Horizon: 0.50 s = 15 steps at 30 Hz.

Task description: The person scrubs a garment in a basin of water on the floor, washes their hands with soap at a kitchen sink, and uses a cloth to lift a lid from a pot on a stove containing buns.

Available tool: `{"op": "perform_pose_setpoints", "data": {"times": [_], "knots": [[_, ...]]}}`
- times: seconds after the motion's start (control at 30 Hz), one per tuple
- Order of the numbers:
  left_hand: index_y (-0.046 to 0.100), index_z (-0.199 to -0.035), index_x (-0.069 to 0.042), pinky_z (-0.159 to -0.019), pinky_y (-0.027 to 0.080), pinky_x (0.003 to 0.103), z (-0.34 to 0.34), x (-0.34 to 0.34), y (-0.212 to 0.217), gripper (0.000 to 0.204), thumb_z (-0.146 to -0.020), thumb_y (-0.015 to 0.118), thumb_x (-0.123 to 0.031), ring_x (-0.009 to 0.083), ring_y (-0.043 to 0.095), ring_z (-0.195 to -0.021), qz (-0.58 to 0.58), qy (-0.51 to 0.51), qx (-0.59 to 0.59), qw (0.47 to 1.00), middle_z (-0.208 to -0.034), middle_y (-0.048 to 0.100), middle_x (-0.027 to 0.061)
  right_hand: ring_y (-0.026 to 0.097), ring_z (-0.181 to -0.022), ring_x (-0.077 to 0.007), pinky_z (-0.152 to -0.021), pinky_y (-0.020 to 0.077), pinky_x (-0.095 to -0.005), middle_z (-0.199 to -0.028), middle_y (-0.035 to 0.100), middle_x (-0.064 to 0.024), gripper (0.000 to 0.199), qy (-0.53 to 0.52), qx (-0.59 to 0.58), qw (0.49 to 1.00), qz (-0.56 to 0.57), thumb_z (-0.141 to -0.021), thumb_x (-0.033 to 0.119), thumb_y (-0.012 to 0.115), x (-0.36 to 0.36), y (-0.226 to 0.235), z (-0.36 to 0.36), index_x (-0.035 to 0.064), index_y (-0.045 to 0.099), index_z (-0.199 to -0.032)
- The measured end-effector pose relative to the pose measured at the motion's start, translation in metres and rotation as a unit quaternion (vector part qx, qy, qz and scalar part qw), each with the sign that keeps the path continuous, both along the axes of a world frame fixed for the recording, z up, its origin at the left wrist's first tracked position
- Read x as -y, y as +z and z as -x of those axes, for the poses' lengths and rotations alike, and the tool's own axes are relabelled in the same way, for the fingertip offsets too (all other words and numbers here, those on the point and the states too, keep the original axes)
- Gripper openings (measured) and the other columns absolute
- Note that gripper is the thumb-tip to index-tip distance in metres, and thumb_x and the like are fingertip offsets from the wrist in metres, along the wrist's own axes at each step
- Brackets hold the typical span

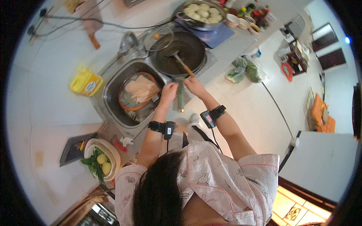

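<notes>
My right hand (195, 86) is closed around the wooden handle of a spatula (180, 61), whose metal end rests in the dark wok (184, 45). A thin layer of dark, shiny liquid seems to cover the wok's bottom. The wok's green handle (180, 98) points toward me, between my two hands. My left hand (169, 91) is a loose fist just left of that handle, above the sink's right rim; what it holds, if anything, is hidden. Left of it, a peach-coloured cloth (141, 88) lies over a round orange-rimmed thing (121, 98) in the steel sink (107, 90).
A glass lid (161, 39) overlaps the wok's far left side. Behind stands a pan of pale round buns (201, 13). A yellow oil jug (86, 82) is left of the sink. Nearer is a bowl (113, 150) of greens and potatoes. Bagged vegetables (245, 70) lie on the floor, right.
</notes>
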<state>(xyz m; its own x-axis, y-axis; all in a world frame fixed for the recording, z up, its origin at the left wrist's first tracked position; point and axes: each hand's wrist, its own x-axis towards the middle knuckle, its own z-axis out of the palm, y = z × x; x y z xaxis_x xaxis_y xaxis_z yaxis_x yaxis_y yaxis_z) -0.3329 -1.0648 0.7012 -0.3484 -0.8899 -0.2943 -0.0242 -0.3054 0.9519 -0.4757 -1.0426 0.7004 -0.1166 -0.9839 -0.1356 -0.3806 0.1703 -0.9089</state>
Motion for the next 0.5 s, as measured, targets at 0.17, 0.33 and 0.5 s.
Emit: {"op": "perform_pose_setpoints", "data": {"times": [0.17,0.33,0.5], "knots": [[0.045,-0.059,-0.007,-0.038,0.022,0.024,0.069,-0.021,0.015,0.024,-0.079,0.046,-0.020,0.0052,0.030,-0.041,0.035,-0.093,0.046,0.994,-0.049,0.035,-0.0050,0.043,-0.053,-0.0149,-0.051,0.0361,-0.0318,-0.052,0.045,-0.0063,0.031,-0.099,0.040,0.994,-0.035,-0.074,0.021,0.043,-0.042,0.009,0.076,-0.0060,0.049,-0.062],[0.041,-0.055,-0.009,-0.038,0.022,0.024,0.145,-0.040,0.019,0.025,-0.077,0.047,-0.021,0.0057,0.030,-0.042,0.052,-0.133,0.059,0.988,-0.050,0.035,-0.0045,0.034,-0.042,-0.0076,-0.039,0.0277,-0.0246,-0.048,0.039,0.0026,0.029,-0.154,0.070,0.986,-0.008,-0.077,0.022,0.042,-0.083,0.016,0.159,0.0052,0.044,-0.053],[0.043,-0.055,-0.003,-0.045,0.026,0.025,0.249,-0.073,0.028,0.026,-0.076,0.044,-0.018,0.0062,0.033,-0.051,0.045,-0.209,0.072,0.974,-0.053,0.036,-0.0037,0.033,-0.041,-0.0065,-0.037,0.0263,-0.0240,-0.046,0.035,0.0032,0.028,-0.244,0.114,0.963,0.007,-0.076,0.021,0.042,-0.132,0.005,0.255,0.0082,0.040,-0.052]]}}
